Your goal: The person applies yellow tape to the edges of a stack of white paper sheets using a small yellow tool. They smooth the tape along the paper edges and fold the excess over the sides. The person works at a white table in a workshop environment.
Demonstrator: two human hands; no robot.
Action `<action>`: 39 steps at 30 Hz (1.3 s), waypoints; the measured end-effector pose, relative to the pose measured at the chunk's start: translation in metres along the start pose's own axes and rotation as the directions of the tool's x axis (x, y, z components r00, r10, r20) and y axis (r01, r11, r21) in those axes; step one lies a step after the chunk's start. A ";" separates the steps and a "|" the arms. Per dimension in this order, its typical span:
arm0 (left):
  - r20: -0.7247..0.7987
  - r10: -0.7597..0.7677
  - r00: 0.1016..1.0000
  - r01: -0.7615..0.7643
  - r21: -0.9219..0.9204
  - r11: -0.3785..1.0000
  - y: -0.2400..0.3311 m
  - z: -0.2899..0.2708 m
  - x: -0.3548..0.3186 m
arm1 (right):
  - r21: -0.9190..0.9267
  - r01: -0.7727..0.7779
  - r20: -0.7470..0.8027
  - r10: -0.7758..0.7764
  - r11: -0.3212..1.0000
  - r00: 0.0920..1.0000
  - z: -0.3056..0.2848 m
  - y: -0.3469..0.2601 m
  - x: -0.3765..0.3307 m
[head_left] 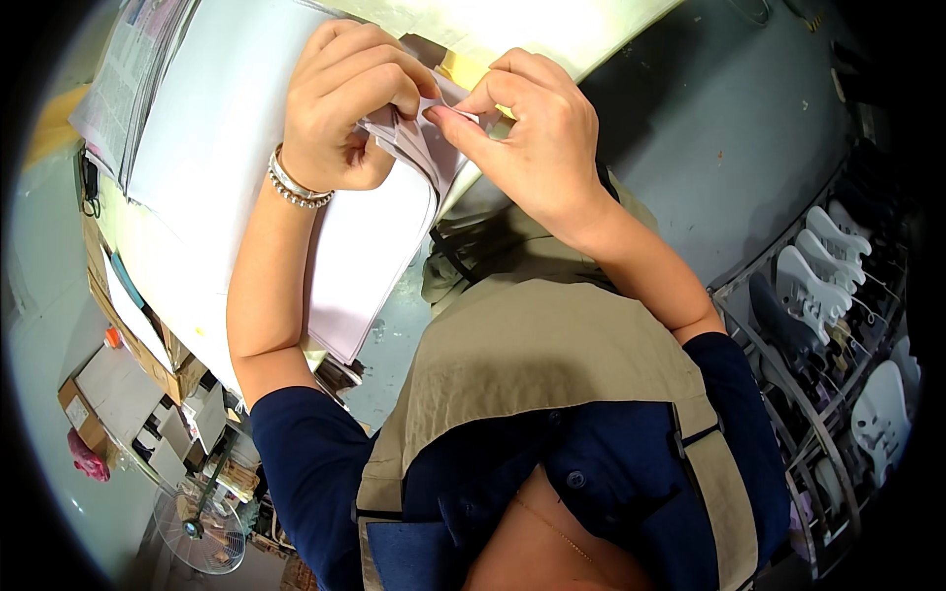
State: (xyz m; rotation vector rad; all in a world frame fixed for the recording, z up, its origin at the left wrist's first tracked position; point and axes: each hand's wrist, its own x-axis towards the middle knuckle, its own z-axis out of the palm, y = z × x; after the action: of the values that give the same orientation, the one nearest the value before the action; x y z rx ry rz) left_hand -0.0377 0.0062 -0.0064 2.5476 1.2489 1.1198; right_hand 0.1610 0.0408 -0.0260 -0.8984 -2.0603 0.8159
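Note:
A stack of pale pinkish paper sheets point(370, 241) hangs over the table's near edge, its upper end bent and folded up between my hands. My left hand point(345, 103), with bracelets at the wrist, is closed around the bent sheets. The fingers of my right hand point(544, 138) pinch the paper's top edge close to the left fingertips. Just behind the pinch a small yellow piece point(461, 71) shows, partly covered by my hands. A large stack of white sheets point(222, 108) lies left of my left forearm.
Printed newspaper-like sheets point(116, 98) lie at the far left of the pale table point(522, 22). Cardboard point(133, 310) leans by its left edge. A standing fan point(197, 529) is lower left. At right, a metal rack point(826, 443) holds several white shaped pieces point(810, 286).

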 end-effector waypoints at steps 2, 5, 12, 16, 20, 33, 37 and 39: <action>-0.019 0.016 1.000 -0.016 -0.009 1.000 0.001 0.000 0.004 | -0.001 -0.004 0.003 0.004 1.000 1.000 0.000 0.000 0.000; -0.028 0.027 0.999 -0.027 -0.020 0.999 0.002 0.000 0.007 | -0.002 -0.004 0.003 0.004 1.000 1.000 0.000 0.000 0.000; -0.020 0.023 1.000 -0.024 -0.024 0.999 0.002 0.003 0.006 | 0.004 0.001 0.001 -0.001 1.000 1.000 -0.001 0.000 0.000; 0.005 0.005 1.000 -0.005 -0.053 0.999 0.002 0.003 0.006 | 0.000 0.017 -0.001 -0.017 1.000 1.000 0.000 0.001 0.000; 0.015 0.004 1.000 -0.003 -0.066 0.998 0.001 0.002 0.006 | -0.004 0.006 0.000 -0.006 1.000 1.000 0.000 0.000 0.000; 0.026 -0.008 1.000 0.010 -0.087 0.996 0.001 0.004 0.006 | -0.014 -0.008 0.024 0.009 1.000 1.000 -0.002 0.000 0.000; 0.004 0.003 1.000 -0.003 -0.081 0.997 0.001 0.005 0.005 | -0.015 -0.002 0.026 0.002 1.000 1.000 -0.002 0.000 0.001; -0.013 0.001 1.000 -0.002 -0.094 0.996 0.001 0.005 0.006 | -0.020 -0.006 0.024 0.006 1.000 1.000 -0.002 0.000 0.000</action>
State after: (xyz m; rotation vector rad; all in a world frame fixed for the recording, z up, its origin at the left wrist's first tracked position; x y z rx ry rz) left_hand -0.0314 0.0111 -0.0060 2.4773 1.1684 1.1674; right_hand 0.1627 0.0417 -0.0246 -0.9101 -2.0909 0.8149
